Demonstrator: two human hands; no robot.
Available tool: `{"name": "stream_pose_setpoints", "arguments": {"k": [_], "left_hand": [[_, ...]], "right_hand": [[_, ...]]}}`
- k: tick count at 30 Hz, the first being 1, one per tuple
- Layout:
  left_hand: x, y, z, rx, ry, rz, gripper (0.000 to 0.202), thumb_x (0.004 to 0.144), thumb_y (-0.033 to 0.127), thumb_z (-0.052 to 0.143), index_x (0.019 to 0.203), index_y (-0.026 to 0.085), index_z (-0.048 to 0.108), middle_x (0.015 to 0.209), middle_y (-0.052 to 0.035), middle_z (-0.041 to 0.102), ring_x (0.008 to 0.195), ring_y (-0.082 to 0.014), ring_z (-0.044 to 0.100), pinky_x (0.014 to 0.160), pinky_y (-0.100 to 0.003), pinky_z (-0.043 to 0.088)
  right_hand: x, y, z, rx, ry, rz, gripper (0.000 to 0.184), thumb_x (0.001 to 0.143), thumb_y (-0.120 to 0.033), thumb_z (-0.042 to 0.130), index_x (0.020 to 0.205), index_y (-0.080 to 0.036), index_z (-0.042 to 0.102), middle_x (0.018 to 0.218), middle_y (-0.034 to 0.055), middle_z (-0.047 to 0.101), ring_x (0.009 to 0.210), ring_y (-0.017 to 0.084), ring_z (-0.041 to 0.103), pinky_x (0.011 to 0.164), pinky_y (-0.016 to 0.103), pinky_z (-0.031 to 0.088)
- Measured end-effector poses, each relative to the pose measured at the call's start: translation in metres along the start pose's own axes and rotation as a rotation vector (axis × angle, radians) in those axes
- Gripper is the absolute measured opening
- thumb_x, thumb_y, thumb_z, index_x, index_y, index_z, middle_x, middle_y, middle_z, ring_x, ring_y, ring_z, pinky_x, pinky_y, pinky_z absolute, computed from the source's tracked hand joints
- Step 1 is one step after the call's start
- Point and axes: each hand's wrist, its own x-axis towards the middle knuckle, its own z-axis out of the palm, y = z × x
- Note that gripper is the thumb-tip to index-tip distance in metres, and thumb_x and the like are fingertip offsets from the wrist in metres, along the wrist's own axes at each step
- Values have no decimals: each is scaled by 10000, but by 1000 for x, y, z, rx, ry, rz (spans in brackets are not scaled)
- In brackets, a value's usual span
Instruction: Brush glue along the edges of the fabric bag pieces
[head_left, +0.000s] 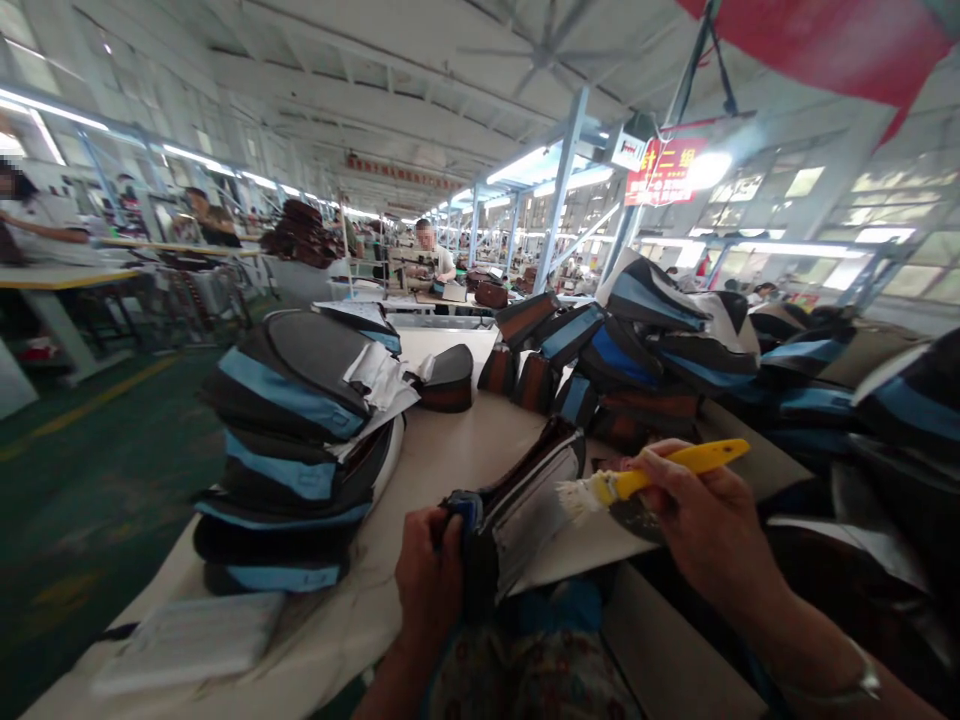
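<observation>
My left hand (429, 578) is closed around the near end of a dark bag panel (517, 510) with a blue edge and a pale lining, held upright over the table. My right hand (701, 520) grips a yellow-handled brush (652, 475); its white bristles touch the panel's upper edge. Both hands are low in the middle of the head view.
A tall stack of black-and-blue bag pieces (300, 450) stands at the left on the pale worktable (465, 440). More piles (660, 350) lie behind and to the right. A white sheet (187, 640) lies near the front left. People work at tables in the background.
</observation>
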Motion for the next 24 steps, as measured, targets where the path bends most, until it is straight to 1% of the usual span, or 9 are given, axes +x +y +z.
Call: {"name": "stream_pose_setpoints", "arguments": {"k": [3,5,7,9,12,16,20,22,24], "left_hand": [[-19,-2,-3,-104,-155,222,382,929,430,479,1204,175,554,1147,-114,593,1075,-242,586,888,-377,513],[-21,0,1,-85,-167,298,471,881,419,590,1281,174,549,1221,-133,568,1144,-257,565,953,-391,496],[-13,8,6,-102,-168,236,378,885,339,610,1231,188,608,1150,-109,608,1071,-226,609,926,-348,511],[1,22,9,-209,-237,141,272,913,283,560,1153,203,663,1055,-78,646,976,-194,642,863,-304,528],[22,48,7,-373,-363,71,228,891,279,584,1069,226,715,1031,-55,671,952,-192,649,842,-293,528],[33,76,1,-476,-405,23,218,860,263,613,1036,228,737,1018,-44,676,932,-192,644,832,-285,518],[32,82,-2,-492,-448,-22,195,878,310,603,976,207,737,941,-33,646,876,-176,627,764,-252,499],[33,80,-3,-483,-434,-49,183,876,327,611,942,207,732,920,-24,630,862,-169,618,747,-240,487],[33,78,-2,-489,-433,-59,179,871,331,616,941,209,727,914,-19,624,861,-168,615,746,-236,484]], "right_hand": [[-3,7,7,23,5,33,225,736,-363,790,787,-186,661,575,-19,497,527,103,420,489,191,362],[-3,13,11,31,-3,74,228,749,-362,785,800,-181,655,573,-29,488,525,91,406,489,175,349],[-2,17,14,23,-36,101,233,777,-373,764,811,-178,641,560,-39,476,516,85,400,484,169,336],[2,17,17,3,-78,99,243,799,-383,739,793,-172,620,533,-48,457,495,84,393,469,174,321],[9,11,27,-16,-108,60,253,802,-379,724,761,-165,594,504,-56,444,469,80,375,443,181,289],[22,8,49,-120,-152,-15,250,815,-390,676,763,-161,590,495,-54,456,458,92,393,437,198,304],[40,5,61,-295,-73,-189,253,842,-396,641,751,-164,598,535,-44,486,481,103,430,459,216,330],[43,1,60,-274,-38,-247,237,858,-385,638,762,-172,596,543,-54,477,493,101,434,485,214,347],[40,-3,60,-224,-69,-258,222,882,-372,619,772,-181,588,530,-65,453,485,98,425,494,213,350]]}}
